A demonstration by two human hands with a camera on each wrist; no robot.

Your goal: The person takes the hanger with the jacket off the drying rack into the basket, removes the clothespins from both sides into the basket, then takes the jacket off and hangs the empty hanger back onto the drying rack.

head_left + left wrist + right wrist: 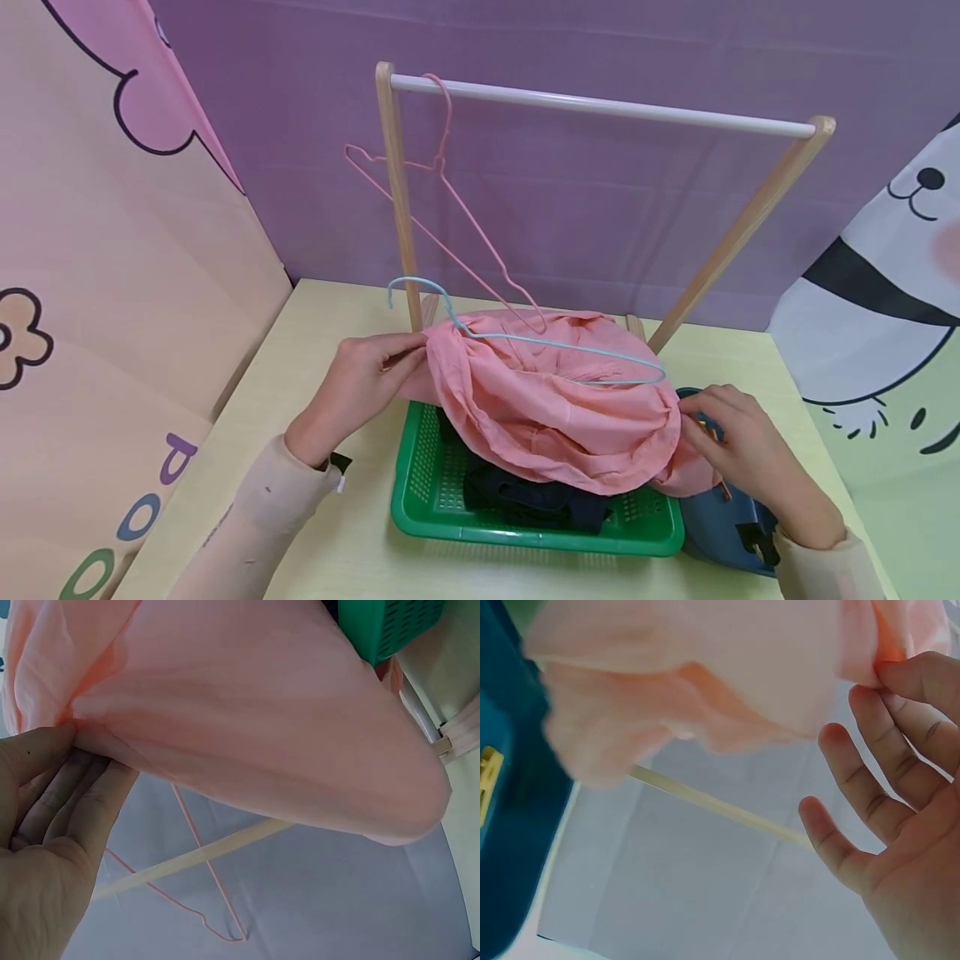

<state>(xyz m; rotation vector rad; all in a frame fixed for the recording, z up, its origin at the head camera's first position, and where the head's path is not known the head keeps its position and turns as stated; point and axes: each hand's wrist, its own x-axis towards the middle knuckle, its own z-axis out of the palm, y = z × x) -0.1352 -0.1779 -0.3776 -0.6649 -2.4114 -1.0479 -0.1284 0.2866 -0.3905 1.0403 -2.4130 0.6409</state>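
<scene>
Between my hands a pink cloth garment (555, 417) is held up and spread over a green basket. My left hand (367, 375) pinches its left edge between thumb and fingers. At the opposite edge, my right hand (738, 442) pinches the fabric; in the right wrist view (900, 765) the thumb and index finger grip it while the other fingers stay extended. A light blue hanger (555, 342) lies across the garment, its hook pointing up to the left and its right end at the garment's opening. Part of the hanger's lower bar is hidden by the cloth.
Dark clothes (525, 496) lie in the green basket (536, 537). A blue bin (720, 529) stands to its right. Behind rises a rack with a white rail (600, 102), on which a pink hanger (487, 237) hangs at the left end.
</scene>
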